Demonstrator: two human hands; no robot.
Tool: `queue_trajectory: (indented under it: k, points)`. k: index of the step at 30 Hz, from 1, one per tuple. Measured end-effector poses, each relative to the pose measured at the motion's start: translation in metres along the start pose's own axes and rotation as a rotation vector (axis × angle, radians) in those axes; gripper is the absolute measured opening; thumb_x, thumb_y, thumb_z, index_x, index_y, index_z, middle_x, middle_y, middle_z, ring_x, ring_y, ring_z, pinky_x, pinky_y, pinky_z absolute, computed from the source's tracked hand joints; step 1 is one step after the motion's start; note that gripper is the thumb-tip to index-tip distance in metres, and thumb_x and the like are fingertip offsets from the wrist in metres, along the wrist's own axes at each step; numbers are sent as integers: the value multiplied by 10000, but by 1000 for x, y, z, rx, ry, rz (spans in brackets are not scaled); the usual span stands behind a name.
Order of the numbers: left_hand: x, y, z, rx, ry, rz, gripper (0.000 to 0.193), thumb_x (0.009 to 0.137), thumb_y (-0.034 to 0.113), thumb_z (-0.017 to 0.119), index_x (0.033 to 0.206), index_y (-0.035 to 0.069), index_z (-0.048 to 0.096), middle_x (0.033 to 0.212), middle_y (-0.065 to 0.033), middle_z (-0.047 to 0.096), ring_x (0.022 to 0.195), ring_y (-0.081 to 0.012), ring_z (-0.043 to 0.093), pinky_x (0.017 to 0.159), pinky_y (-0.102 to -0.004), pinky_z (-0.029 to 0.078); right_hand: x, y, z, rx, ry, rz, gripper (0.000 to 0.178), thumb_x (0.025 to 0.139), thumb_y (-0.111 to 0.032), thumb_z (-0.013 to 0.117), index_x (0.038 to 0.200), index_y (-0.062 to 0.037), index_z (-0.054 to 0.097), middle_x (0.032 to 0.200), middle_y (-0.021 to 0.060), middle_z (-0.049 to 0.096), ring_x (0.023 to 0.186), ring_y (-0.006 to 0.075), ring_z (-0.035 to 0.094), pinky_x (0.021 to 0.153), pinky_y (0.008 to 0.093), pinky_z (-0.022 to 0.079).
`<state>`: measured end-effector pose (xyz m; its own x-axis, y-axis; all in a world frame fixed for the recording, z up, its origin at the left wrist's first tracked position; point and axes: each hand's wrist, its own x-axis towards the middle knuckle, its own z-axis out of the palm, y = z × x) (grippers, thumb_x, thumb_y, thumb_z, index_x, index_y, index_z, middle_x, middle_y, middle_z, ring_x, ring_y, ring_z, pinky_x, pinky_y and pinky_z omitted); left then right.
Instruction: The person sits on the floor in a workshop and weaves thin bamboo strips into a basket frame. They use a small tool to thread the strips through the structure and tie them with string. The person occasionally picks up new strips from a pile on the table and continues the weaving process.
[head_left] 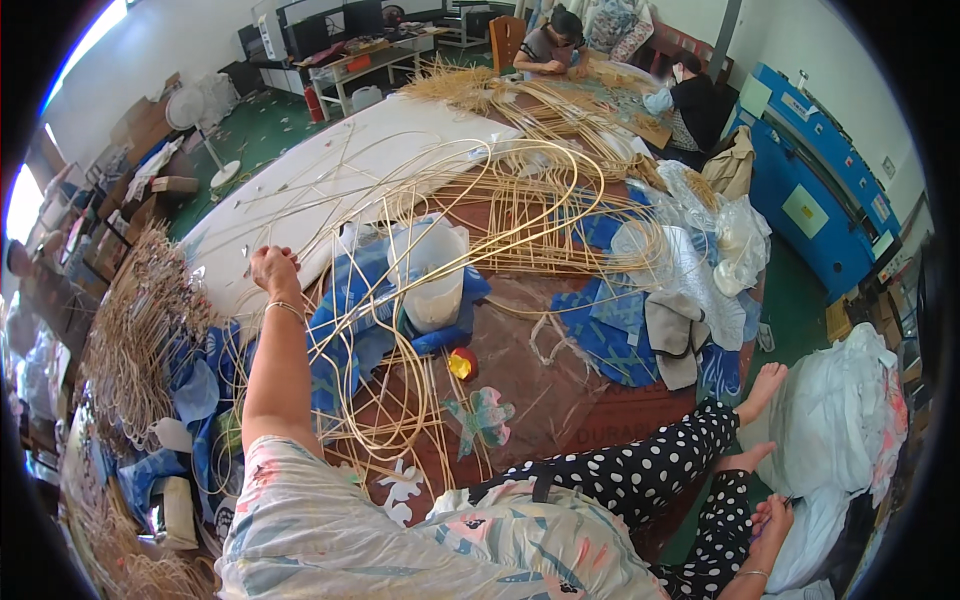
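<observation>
My left hand [273,268] is stretched out to the far left, over the edge of the pale board [250,235]. Its fingers are pinched together; whatever they may hold is too small to make out. At the lower right, my right hand [770,525] is closed beside my dotted trouser leg, with a small dark purplish bit at its fingers that I cannot name. Long pale cane strips [520,215] curve in loops across the table between the hands. Among them stands a whitish plastic container [430,280] on blue patterned cloth [350,290].
A red-and-yellow object [462,363], a green butterfly-shaped piece [482,415] and a white cut-out [402,485] lie nearby. Dry fibre bundles [150,340] crowd the left. Two people [695,105] sit at the far end. A blue machine [820,180] and white sacks [830,420] stand right.
</observation>
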<state>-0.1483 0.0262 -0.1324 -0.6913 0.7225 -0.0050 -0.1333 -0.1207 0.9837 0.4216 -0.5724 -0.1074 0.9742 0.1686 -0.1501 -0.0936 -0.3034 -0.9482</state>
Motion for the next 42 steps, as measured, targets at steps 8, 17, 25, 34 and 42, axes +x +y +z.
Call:
queue_trajectory:
  k: [8,17,25,34,42]
  points:
    - [-34,32,-60,-148,-96,140,212,812,75,436,1009,-3,436,681,-107,550,489,-155,509,401,-286,435,42,38,3,-551,-125,9,101,746,-54,534,670,-26,473,536,41,486,377,99,442,313,214,328]
    - [-99,-33,-132,74,-157,-182,169,790,88,489,943,24,457,653,-87,547,429,-152,488,333,-288,401,38,51,3,-575,-204,4,120,718,-40,548,635,3,473,534,66,502,370,109,443,323,238,352]
    - [-93,-5,-113,1357,-413,484,276,681,267,553,802,21,585,819,-224,586,807,-376,547,760,-431,418,25,49,-4,-576,-182,-14,120,719,-29,546,630,4,472,537,54,488,389,105,440,335,234,360]
    - [-49,-13,-42,1269,-534,493,389,686,272,552,960,-3,566,975,-233,564,950,-369,516,847,-407,396,9,38,5,-592,-164,-9,116,696,-9,545,614,1,464,519,49,475,379,111,426,333,238,347]
    - [-4,-31,-25,1398,-628,277,501,658,231,602,1087,-8,504,1085,-238,531,1069,-335,484,914,-387,380,10,41,4,-577,-149,19,119,701,-4,537,614,-6,455,523,56,471,379,112,417,332,236,346]
